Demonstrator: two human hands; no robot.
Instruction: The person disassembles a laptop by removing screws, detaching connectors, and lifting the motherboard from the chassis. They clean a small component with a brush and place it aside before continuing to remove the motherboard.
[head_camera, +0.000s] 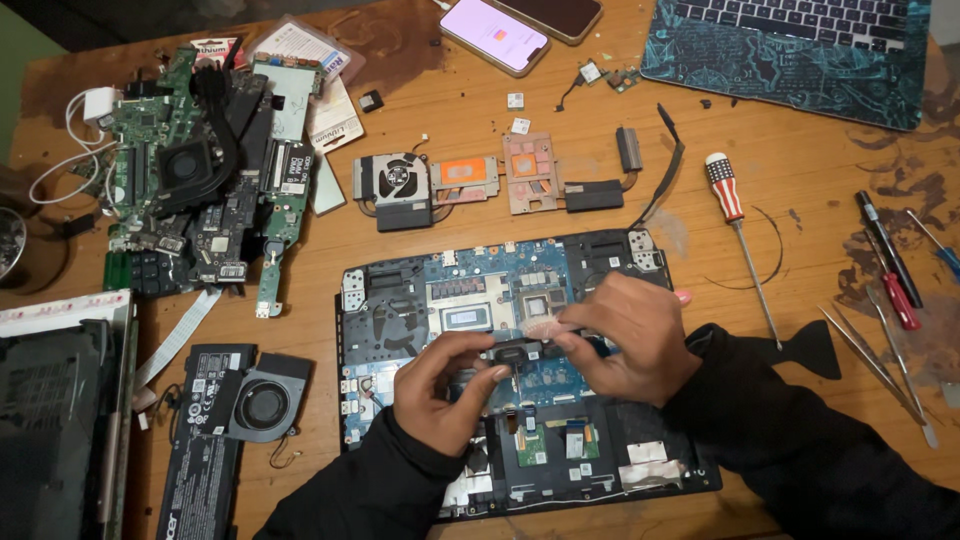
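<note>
An opened laptop base (400, 300) with a blue motherboard (480, 275) lies on the wooden table in front of me. Both hands hover over its middle. My left hand (445, 385) and my right hand (625, 335) together pinch a small black part (520, 350) just above the board. A thin, pale translucent strip (540, 326) sits between my right fingertips. Black sleeves cover both arms. What lies under the hands is hidden.
A removed fan with copper heatsink (480, 185) lies behind the laptop base. A pile of circuit boards (200, 180) is at the left, another fan (262, 400) and battery (200, 450) at lower left. Screwdriver (735, 225), tweezers (875, 365), two phones (495, 32), a laptop (800, 50).
</note>
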